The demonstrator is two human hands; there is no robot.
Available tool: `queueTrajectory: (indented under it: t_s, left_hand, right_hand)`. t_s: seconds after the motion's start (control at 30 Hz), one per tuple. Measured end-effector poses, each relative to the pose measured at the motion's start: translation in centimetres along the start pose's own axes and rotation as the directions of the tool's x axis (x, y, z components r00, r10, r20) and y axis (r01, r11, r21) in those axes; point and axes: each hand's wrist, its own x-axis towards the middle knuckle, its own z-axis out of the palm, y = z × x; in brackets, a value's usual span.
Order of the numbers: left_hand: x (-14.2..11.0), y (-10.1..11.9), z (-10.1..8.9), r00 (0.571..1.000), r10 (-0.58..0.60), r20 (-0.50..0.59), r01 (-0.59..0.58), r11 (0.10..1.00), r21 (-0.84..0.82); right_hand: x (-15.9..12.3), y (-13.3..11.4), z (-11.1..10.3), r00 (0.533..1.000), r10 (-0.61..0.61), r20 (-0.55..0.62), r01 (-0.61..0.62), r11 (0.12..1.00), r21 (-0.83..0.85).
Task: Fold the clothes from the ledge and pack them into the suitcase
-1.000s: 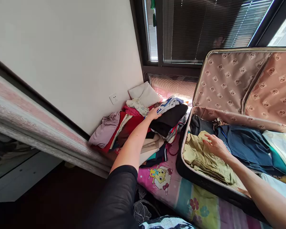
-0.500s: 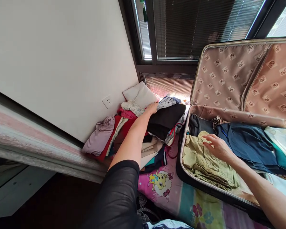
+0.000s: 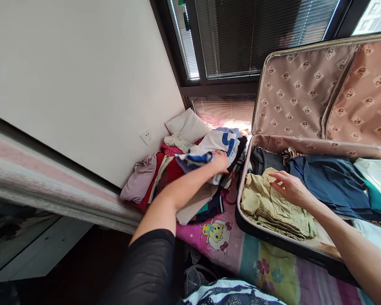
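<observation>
My left hand is closed on a white and blue shirt with a dark blue mark on it. The shirt is loose and partly spread over the clothes pile beside the suitcase. Black cloth shows at its right edge. Inside the open suitcase, my right hand hovers over or lightly touches folded khaki clothing. Its fingers are slightly curved and apart, with nothing held between them. Dark navy clothing lies just beyond that hand.
A pale cushion rests by the wall below the window. Folded lilac cloth lies at the pile's left end. White and teal clothes fill the suitcase's right part. The upright lid stands behind. Patterned bedding lies beneath.
My left hand has drawn the white and blue shirt toward me and rightward, and it now covers much of the black garment. My right hand stays over the khaki clothing.
</observation>
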Motion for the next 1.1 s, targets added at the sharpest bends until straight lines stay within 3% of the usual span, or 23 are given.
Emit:
queueTrajectory:
  t_s: [0.07,0.13,0.23,0.33,0.43,0.53,0.63,0.77,0.83,0.97,1.1]
  left_hand:
    - [-3.1,1.1,3.2,0.997,-0.069,-0.026,0.073,0.978,0.196]
    - [-5.1,0.8,4.3,0.999,-0.028,-0.046,0.038,0.973,0.229]
    - [-7.1,-1.8,3.4,0.995,0.097,0.027,-0.100,0.989,0.105]
    - [-9.2,-5.1,2.5,0.993,0.114,0.008,-0.114,0.993,-0.038]
    - [-10.9,-6.8,3.3,0.994,0.019,-0.105,-0.032,0.991,-0.129]
    - [-11.5,-6.3,5.3,0.987,-0.059,-0.148,0.035,0.987,-0.160]
    - [-11.4,-4.9,7.2,0.982,-0.070,-0.173,0.048,0.991,-0.127]
    - [-11.4,-4.5,8.1,0.981,-0.058,-0.183,0.038,0.993,-0.110]
    - [-11.4,-4.8,8.0,0.984,-0.052,-0.171,0.032,0.993,-0.118]
    - [-11.7,-5.2,7.8,0.988,-0.041,-0.146,0.019,0.988,-0.150]
    - [-12.2,-5.3,7.7,0.989,-0.039,-0.145,0.005,0.974,-0.227]
  right_hand:
    - [0.0,-0.1,0.1,1.000,0.003,0.015,-0.003,1.000,0.014]
    - [-0.1,0.2,0.2,0.999,0.023,0.029,-0.023,1.000,0.013]
    - [-0.3,0.7,0.2,0.997,0.072,0.030,-0.071,0.997,-0.013]
    - [0.2,0.2,-0.3,0.996,0.087,0.012,-0.087,0.996,-0.030]
    - [3.1,-2.1,-0.7,0.998,0.044,0.044,-0.042,0.997,-0.059]
    - [9.4,-5.7,-0.2,0.995,0.006,0.102,0.007,0.991,-0.132]
    - [17.3,-9.4,1.7,0.996,0.021,0.086,0.000,0.971,-0.238]
    - [24.4,-12.6,5.8,0.970,0.237,0.048,-0.204,0.910,-0.360]
    - [25.5,-13.5,8.1,0.955,0.294,0.027,-0.258,0.876,-0.407]
    - [25.2,-14.3,11.6,0.990,0.140,-0.027,-0.136,0.872,-0.470]
    - [25.4,-14.6,12.2,0.938,0.347,0.013,-0.326,0.891,-0.317]
